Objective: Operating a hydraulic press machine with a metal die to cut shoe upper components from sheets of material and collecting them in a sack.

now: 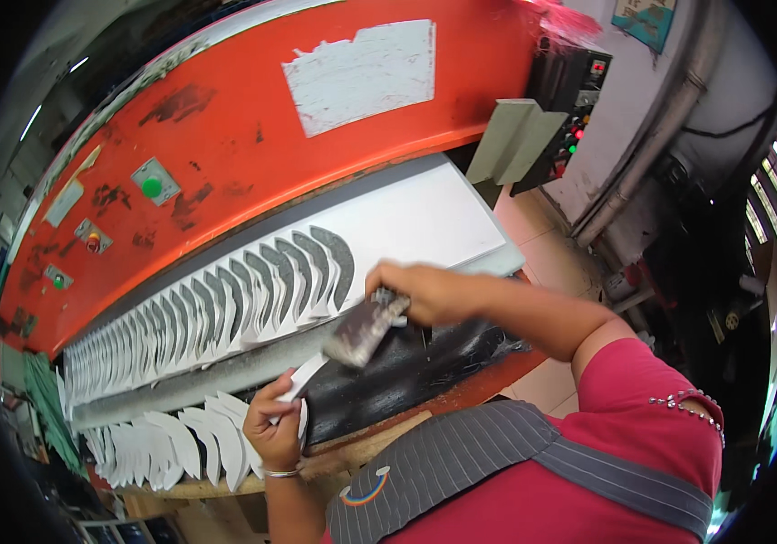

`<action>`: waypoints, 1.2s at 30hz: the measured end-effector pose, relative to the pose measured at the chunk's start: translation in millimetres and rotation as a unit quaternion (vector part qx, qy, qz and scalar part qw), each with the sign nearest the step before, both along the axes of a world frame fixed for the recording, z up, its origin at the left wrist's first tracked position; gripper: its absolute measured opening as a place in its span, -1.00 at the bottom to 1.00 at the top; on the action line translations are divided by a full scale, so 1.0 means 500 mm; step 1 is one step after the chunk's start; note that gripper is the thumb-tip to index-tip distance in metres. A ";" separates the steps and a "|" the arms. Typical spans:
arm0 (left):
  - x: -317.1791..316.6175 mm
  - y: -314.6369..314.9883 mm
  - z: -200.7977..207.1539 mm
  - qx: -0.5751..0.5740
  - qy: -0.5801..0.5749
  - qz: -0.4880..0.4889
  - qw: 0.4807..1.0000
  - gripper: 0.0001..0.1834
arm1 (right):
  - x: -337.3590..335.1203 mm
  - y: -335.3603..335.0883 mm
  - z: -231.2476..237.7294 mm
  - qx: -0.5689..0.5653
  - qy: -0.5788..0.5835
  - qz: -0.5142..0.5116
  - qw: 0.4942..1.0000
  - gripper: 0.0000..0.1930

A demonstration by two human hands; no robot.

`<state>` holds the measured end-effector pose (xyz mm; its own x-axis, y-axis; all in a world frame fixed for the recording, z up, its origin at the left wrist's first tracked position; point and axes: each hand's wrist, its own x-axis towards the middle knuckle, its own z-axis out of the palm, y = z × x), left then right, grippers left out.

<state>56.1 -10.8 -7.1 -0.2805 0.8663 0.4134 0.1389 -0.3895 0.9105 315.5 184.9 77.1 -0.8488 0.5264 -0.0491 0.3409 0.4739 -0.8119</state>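
Head view: a white strip (305, 375) is held out over the near side of the bench (352, 451), slanting up and to the right from the left hand (272, 426), whose thumb and fingers are closed on its lower end. At the strip's upper end is a dark block (366, 334) with a pale, worn-looking lower end, blurred; whether block and strip touch, I cannot tell. The right hand (432, 292) has its fingers curled tightly around the block's upper end. Beneath both lies a shiny black sheet (424, 374), spread along the bench's near right part. Left of the left hand, loose white pieces (171, 440), curved and overlapping, lie in a row along the bench's near left edge. Beyond them a grey band (216, 374) runs lengthwise, and past it a white board (434, 213) carries a long row of grey-topped curved pieces (261, 286), set close together from its left end to about the middle. Behind the board's far edge rises a red machine (234, 109) with a scuffed white patch (366, 77) and a green button (152, 188). Off the bench's far right corner stands a black control box (574, 113) with lit red and green lamps.
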 end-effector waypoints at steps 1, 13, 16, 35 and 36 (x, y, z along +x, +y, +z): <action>-0.032 -0.011 0.012 0.000 -0.003 0.009 1.000 -0.88 | 0.008 0.035 0.003 0.033 0.109 0.063 0.991 -0.59; 0.053 0.209 0.040 -0.132 0.414 -0.052 0.899 -0.38 | -0.014 0.247 -0.192 0.449 0.035 0.037 0.892 -0.76; 0.104 0.267 -0.030 -0.155 0.495 0.035 0.854 -0.38 | -0.027 0.185 -0.262 0.238 0.076 -0.179 0.952 -0.61; 0.087 0.368 -0.090 -0.112 0.442 0.110 0.883 -0.61 | -0.067 0.246 -0.218 0.151 -0.004 -0.138 0.979 -0.54; 0.072 0.370 -0.085 -0.140 0.442 0.076 0.883 -0.57 | -0.077 0.253 -0.198 0.071 -0.019 -0.113 0.991 -0.51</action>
